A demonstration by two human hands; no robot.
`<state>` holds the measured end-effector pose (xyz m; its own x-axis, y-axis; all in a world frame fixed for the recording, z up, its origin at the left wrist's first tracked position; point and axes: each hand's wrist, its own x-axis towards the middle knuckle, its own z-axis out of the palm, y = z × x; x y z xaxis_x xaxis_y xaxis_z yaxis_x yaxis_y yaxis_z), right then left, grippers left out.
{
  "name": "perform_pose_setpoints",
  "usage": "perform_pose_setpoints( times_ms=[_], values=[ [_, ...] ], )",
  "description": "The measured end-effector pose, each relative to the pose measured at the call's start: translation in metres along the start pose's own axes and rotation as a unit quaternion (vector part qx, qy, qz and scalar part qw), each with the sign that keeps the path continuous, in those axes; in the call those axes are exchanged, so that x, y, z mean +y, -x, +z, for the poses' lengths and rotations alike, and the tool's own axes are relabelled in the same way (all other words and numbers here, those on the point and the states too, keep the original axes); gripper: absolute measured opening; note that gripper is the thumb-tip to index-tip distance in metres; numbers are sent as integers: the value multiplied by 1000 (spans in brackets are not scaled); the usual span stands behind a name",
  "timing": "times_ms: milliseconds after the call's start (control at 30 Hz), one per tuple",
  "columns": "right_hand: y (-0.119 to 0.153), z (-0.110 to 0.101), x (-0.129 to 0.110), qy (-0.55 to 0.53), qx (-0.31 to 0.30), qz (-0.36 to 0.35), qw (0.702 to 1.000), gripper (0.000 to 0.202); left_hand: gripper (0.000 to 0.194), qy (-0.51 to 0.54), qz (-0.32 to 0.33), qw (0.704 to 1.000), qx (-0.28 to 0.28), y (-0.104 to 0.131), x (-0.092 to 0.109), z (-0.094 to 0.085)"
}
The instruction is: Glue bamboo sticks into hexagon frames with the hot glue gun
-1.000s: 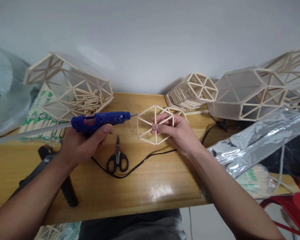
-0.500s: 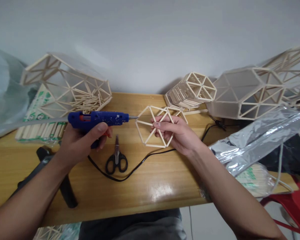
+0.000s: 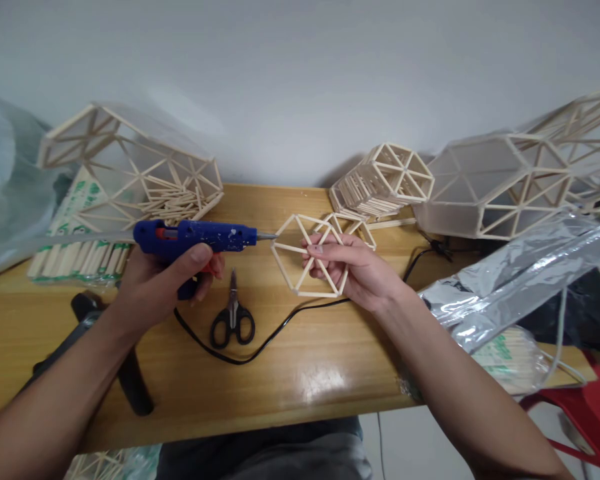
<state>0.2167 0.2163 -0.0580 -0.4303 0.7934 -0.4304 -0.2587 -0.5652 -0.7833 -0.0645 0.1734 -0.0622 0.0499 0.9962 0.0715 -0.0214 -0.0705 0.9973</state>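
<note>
My left hand (image 3: 167, 280) is wrapped round the handle of a blue glue gun (image 3: 205, 236), with a finger at its orange trigger. The gun's metal nozzle points right, its tip at the left corner of a hexagonal wooden stick frame (image 3: 320, 293). The frame has spokes meeting in the middle. My right hand (image 3: 353, 263) pinches it near that centre, thumb in front and fingers partly hidden behind. Behind the frame, another stick piece (image 3: 366, 233) lies on the table.
Black-handled scissors (image 3: 233, 325) and a black cable (image 3: 280, 327) lie on the wooden table (image 3: 320, 373). A stick-filled lattice (image 3: 180, 193) stands left, hexagonal stacks (image 3: 403, 173) and a larger lattice (image 3: 500, 187) right. Silvery plastic packaging (image 3: 520, 273) and a black stand (image 3: 133, 380) flank my arms.
The hexagonal frame has turned slightly in my right hand, its lower edge shifting a little right. The glue gun has moved very slightly left and its nozzle remains at the frame's left corner.
</note>
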Motion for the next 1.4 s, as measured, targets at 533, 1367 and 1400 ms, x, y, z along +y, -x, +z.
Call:
perform_pose_setpoints(
  times_ms=[533, 1367, 1400],
  values=[
    [0, 1, 0, -5, 6, -3, 1000, 29, 35, 1, -11, 1000, 1, 0, 2, 0],
    [0, 1, -1, 15, 19, -24, 999, 32, 36, 12, -4, 1000, 12, 1, 3, 5],
    [-1, 1, -1, 16, 19, -23, 999, 31, 36, 14, -3, 1000, 12, 1, 2, 5]
  ],
)
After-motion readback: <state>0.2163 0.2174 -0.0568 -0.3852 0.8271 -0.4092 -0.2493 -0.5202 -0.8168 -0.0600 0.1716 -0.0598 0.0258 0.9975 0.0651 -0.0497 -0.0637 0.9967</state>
